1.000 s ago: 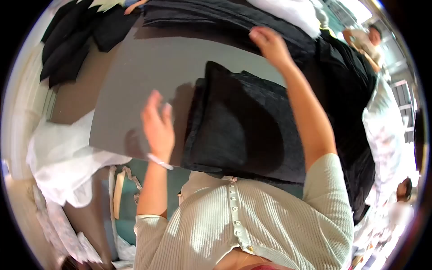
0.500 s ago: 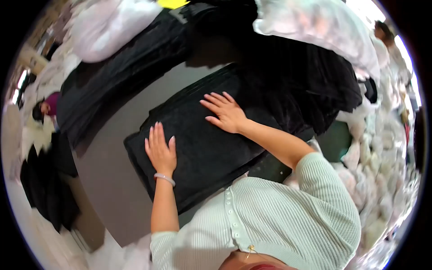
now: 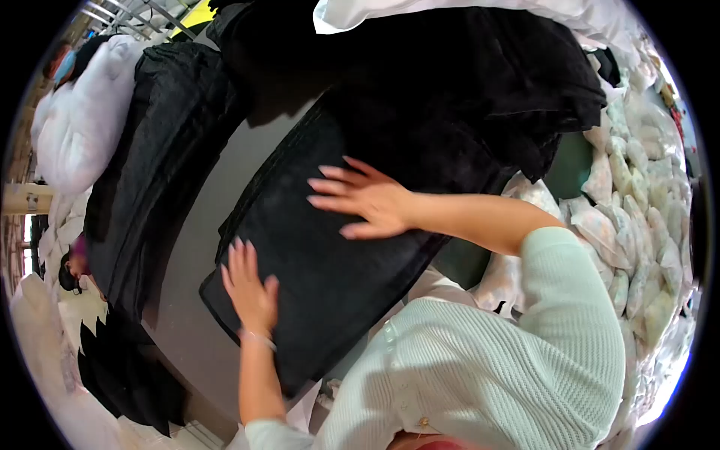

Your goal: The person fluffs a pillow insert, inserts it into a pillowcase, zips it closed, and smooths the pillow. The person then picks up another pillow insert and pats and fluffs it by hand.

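A stack of folded black fabric (image 3: 315, 300) lies on the grey table in front of me. My left hand (image 3: 251, 296) rests flat near its left end, fingers extended, with a pale bracelet at the wrist. Toward the middle of the same stack, my right hand (image 3: 367, 199) lies palm down with its fingers spread. Neither hand grips anything. Beyond the right hand the stack runs up against a larger heap of black cloth (image 3: 480, 82), where the border between them is hard to make out.
Another long black fabric pile (image 3: 165, 150) lies along the table's far left. Bare grey tabletop (image 3: 199, 225) shows between the piles. White bags (image 3: 82, 120) stand beyond; many filled plastic bags (image 3: 637, 247) are heaped at right. A person (image 3: 75, 262) is at the far left.
The view has turned, so the piles look steeper. Both hands stay flat on the black stack; the right hand's fingers now point more to the left.
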The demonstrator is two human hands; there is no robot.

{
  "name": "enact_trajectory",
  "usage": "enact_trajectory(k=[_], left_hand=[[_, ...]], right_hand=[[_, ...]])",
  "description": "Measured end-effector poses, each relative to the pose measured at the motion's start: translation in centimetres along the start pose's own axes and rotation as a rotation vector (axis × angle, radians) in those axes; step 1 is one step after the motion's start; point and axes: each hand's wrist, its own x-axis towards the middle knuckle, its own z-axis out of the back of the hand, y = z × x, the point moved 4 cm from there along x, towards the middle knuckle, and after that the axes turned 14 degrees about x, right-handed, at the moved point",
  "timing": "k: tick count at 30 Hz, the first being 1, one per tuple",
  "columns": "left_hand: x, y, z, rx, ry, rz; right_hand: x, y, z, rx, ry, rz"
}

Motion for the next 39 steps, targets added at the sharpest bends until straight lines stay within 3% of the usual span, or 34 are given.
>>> enact_trajectory(k=[2, 3, 7, 10, 14, 18, 19, 21, 23, 24, 25, 27, 29, 31, 33, 35, 37, 39], left_hand=[[5.9, 4.2, -1.7, 0.02, 0.098, 0.055], [7.2, 5.4, -2.6, -0.049, 0.167, 0.044], [3.3, 1.3, -0.6, -0.041, -0.118, 0.002], [1.8, 0.8, -3.6, -0.137, -0.223, 0.042], [5.1, 4.2, -5.6, -0.203, -0.188, 0.072], [4.3, 2.4, -2.1, -0.124, -0.203, 0.011], [3.8, 2.2, 0.0, -0.116, -0.187, 0.028], [3.8, 0.0, 4.0, 0.149, -0.006, -0.236], [2.1, -2.9, 5.9, -0.091, 0.06, -0.379], [0.6, -4.1, 4.6, -0.171, 0.14, -0.455], [-1.1, -4.9, 2.7, -0.168, 0.211, -0.413], [-1.7, -4.2, -0.9, -0.116, 0.118, -0.429], [1.9, -2.0, -3.7, -0.156, 0.24, -0.412], [5.4, 0.4, -4.6, -0.163, 0.045, -0.429], [4.9, -0.6, -4.1, -0.019, 0.153, -0.397], [1.6, -5.6, -1.6, 0.103, 0.66, -0.359], [-5.1, -6.3, -6.2, 0.082, 0.089, -0.42], [-0.3, -4.5, -5.7, 0.175, 0.542, -0.371]], right_hand=[[5.5, -3.5, -1.1, -0.06, -0.191, -0.055], [7.5, -4.3, -1.1, -0.095, -0.144, -0.099], [3.3, -1.8, -1.4, -0.018, -0.177, 0.016], [3.5, -3.6, -2.2, 0.083, -0.187, 0.006], [6.3, -5.2, -4.5, 0.071, -0.282, -0.027], [5.3, -3.4, -2.8, -0.01, -0.225, 0.006], [5.2, -3.2, -2.6, -0.026, -0.132, -0.018], [4.8, -0.5, -1.7, -0.107, -0.092, -0.105], [4.9, 4.2, 0.1, 0.008, 0.055, -0.022], [4.5, 5.9, -1.1, 0.04, 0.251, 0.048], [3.3, 6.7, -3.2, 0.071, 0.324, 0.04], [3.1, 5.0, -6.4, 0.104, 0.268, 0.043], [5.6, 2.0, -7.9, 0.063, 0.212, 0.025], [9.0, -0.3, -8.7, -0.03, 0.122, 0.038], [8.3, 0.6, -8.3, -0.071, 0.125, 0.043], [3.9, 4.0, -7.5, -0.027, 0.24, 0.076], [0.9, 4.7, -9.1, 0.076, 0.217, 0.172], [3.9, 2.3, -9.2, 0.283, 0.137, 0.085]])
